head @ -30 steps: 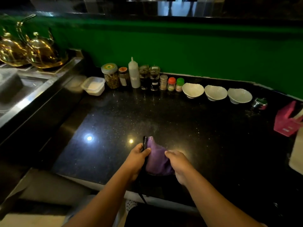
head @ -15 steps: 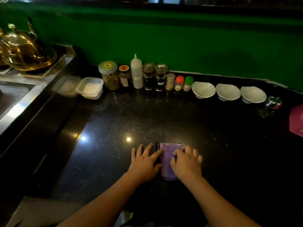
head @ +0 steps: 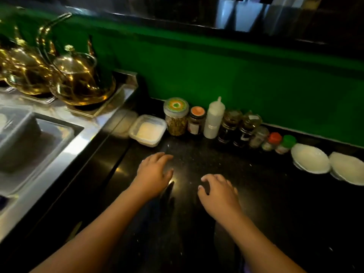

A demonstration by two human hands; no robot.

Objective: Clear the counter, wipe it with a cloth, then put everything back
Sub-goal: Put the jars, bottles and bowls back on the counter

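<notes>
Grip state: left hand [head: 153,174] and right hand [head: 220,194] both empty, fingers loosely spread, low over black speckled stone counter [head: 275,209], in front of white plastic squeeze bottle [head: 213,120]. No wiping cloth in view. Either side of bottle, clear glass jars [head: 175,123]: rigid, smooth, likely breakable; grasp round body. Far right of bottle, white ceramic bowls [head: 310,159]: likely fragile; lift by rim.
</notes>
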